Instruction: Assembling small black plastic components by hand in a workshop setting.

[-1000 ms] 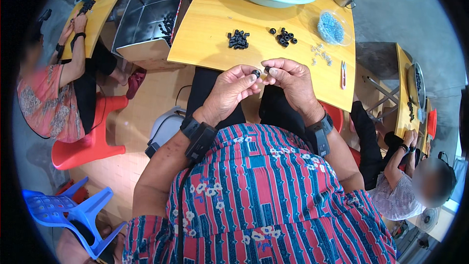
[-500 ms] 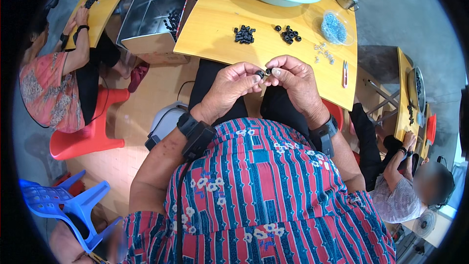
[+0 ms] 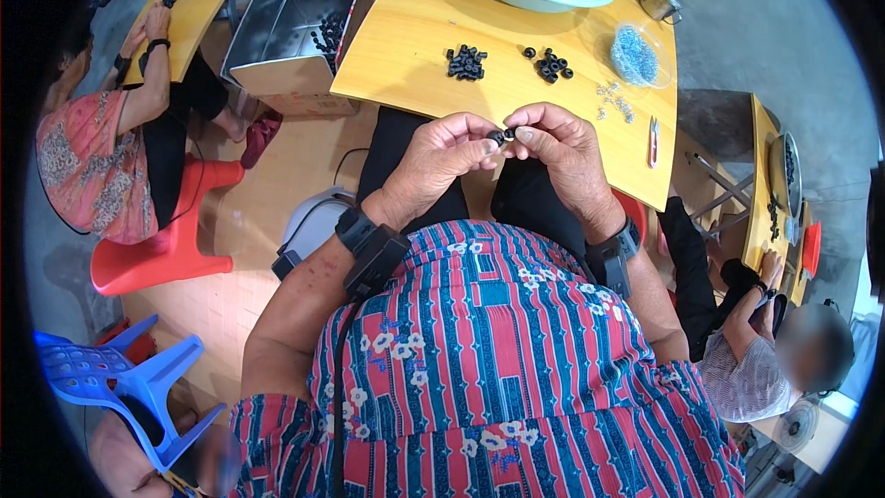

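Note:
Just in front of the table edge, both my hands meet at the fingertips over my lap. My left hand (image 3: pixel 441 159) pinches a small black round plastic piece (image 3: pixel 497 137) between thumb and fingers. A second small black piece (image 3: pixel 510 134) sits in the pinch of my right hand (image 3: pixel 559 149). The two pieces are end to end or nearly so; the fingers hide whether they are joined. Beyond the hands on the yellow table (image 3: pixel 396 46) lie a cluster of black cylinders (image 3: pixel 466 63) and a looser group of black round pieces (image 3: pixel 550 65).
A pale green basin (image 3: pixel 544 2) heaped with black pieces stands at the back. To the right are a clear tub of bluish bits (image 3: pixel 634 55), loose clear bits (image 3: pixel 616 103), small snips (image 3: pixel 654 142) and a metal mug (image 3: pixel 660 2). A lined box (image 3: pixel 290 23) stands left; other people sit both sides.
The two black pieces have come closer together between my fingertips. My hands otherwise stay in nearly the same place, and the view has shifted slightly.

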Tool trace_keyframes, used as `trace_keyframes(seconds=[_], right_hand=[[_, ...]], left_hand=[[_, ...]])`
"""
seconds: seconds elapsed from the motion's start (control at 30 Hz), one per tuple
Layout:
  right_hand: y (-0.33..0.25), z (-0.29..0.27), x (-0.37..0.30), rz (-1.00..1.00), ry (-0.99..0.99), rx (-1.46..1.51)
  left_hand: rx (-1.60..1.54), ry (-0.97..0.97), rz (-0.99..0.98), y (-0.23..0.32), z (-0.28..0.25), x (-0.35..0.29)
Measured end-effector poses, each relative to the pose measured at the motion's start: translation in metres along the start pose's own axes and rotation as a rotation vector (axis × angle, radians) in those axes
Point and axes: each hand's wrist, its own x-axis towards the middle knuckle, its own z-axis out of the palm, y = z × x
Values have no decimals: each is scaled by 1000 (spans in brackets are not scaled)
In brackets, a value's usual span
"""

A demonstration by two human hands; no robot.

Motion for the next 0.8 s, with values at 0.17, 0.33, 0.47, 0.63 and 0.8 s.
trace_keyframes(seconds=[0.17,0.33,0.47,0.63,0.8], right_hand=[[0,-1,0,14,-2,-43],[4,-2,1,2,-7,-19],[4,-2,1,-24,-17,-29],[1,0,0,-26,-17,-72],[-1,1,0,-39,-10,-156]], left_hand=[[15,16,-8,-1,-2,0],[75,-35,-6,-2,-7,1],[60,-42,16,-2,-5,0],[108,-35,31,-1,-7,-1],[119,-35,33,-1,-7,-1]])
